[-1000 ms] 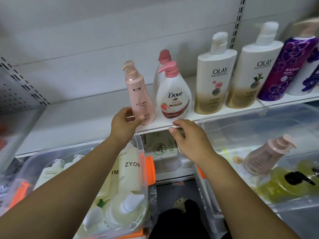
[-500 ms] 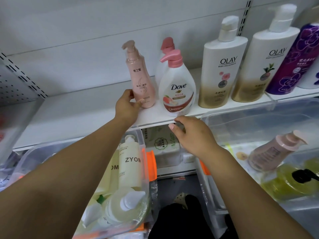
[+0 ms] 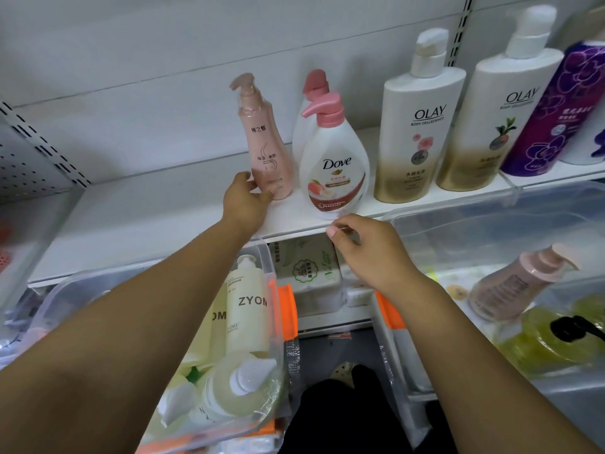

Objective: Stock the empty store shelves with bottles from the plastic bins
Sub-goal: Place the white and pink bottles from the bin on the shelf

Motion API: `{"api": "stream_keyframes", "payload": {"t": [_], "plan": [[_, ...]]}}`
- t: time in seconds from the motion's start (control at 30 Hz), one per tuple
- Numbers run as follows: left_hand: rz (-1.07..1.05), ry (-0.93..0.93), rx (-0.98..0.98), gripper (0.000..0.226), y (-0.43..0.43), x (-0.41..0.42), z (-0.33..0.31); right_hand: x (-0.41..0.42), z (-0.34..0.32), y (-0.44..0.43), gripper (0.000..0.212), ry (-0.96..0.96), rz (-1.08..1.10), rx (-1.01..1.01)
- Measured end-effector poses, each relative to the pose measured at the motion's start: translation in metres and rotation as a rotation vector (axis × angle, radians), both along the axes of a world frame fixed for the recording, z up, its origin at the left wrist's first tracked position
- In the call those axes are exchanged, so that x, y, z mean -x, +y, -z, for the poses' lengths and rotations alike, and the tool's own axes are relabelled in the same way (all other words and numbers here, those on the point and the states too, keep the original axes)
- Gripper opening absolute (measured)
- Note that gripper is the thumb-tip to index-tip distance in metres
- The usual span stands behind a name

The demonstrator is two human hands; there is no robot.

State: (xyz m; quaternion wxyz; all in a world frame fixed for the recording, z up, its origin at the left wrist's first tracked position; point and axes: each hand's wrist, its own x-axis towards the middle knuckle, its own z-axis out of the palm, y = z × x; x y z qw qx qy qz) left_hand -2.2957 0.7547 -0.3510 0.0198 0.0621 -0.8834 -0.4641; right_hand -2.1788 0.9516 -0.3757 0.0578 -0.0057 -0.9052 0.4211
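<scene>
Pink bottle (image 3: pixel 266 152) is standing upright on the white shelf (image 3: pixel 147 224), with its base sitting right in the left hand (image 3: pixel 245 199). That hand is pinching the bottle low down, fingers on its 9 o'clock side and thumb across the front, so the body and pump are rising out of the grip toward 12 o'clock.

At 3 o'clock of it, just beside it, a Dove bottle (image 3: pixel 334 165) is standing at the shelf's front, with a second Dove (image 3: pixel 311 103) peeking out behind. Further toward 3 o'clock two Olay bottles (image 3: pixel 415 136) and a purple bottle (image 3: pixel 553 116) are lining up along the shelf.

The right hand (image 3: pixel 366 247) is hanging at the shelf's front lip, at 5 o'clock of the Dove bottle, fingers loosely curled and holding nothing; whether the fingertips are touching the lip I cannot tell.

Below the shelf, at 7 o'clock, the left bin (image 3: pixel 273 283) is holding cream ZYOM bottles (image 3: pixel 250 299). At 4 o'clock, the right bin (image 3: pixel 458 224) is holding another pink bottle lying on its side and a yellow bottle (image 3: pixel 556 342) beside it.
</scene>
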Motion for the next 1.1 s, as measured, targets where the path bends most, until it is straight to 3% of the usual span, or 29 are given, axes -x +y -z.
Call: {"api": "stream_keyframes", "payload": {"t": [0.07, 0.17, 0.3, 0.4, 0.53, 0.7, 0.8, 0.93, 1.1], "plan": [[-0.099, -0.001, -0.025, 0.069, 0.010, -0.016, -0.004, -0.007, -0.005, 0.004, 0.021, 0.057, 0.080, 0.155], [-0.222, 0.111, -0.158, 0.053, 0.031, -0.046, -0.016, -0.020, -0.016, 0.017, 0.012, 0.114, 0.183, 0.294], [-0.210, 0.177, -0.406, 0.029, 0.066, -0.089, -0.030, -0.039, -0.028, 0.051, 0.009, 0.188, 0.308, 0.273], [-0.139, 0.086, -0.448, 0.029, 0.101, -0.122, -0.032, -0.058, -0.029, 0.083, 0.019, 0.169, 0.415, 0.246], [-0.021, -0.097, -0.287, 0.055, 0.150, -0.148, -0.010, -0.086, -0.016, 0.131, 0.032, -0.062, 0.445, 0.163], [0.056, -0.146, -0.066, 0.081, 0.183, -0.172, 0.017, -0.115, -0.008, 0.172, 0.043, -0.204, 0.488, 0.093], [0.047, -0.174, 0.025, 0.078, 0.188, -0.170, 0.030, -0.122, -0.008, 0.190, 0.046, -0.317, 0.564, 0.067], [0.068, -0.147, 0.051, 0.068, 0.194, -0.164, 0.029, -0.121, -0.004, 0.212, 0.058, -0.465, 0.606, -0.136], [0.067, -0.147, 0.077, 0.064, 0.199, -0.165, 0.031, -0.114, 0.004, 0.226, 0.072, -0.439, 0.532, -0.047]]}}
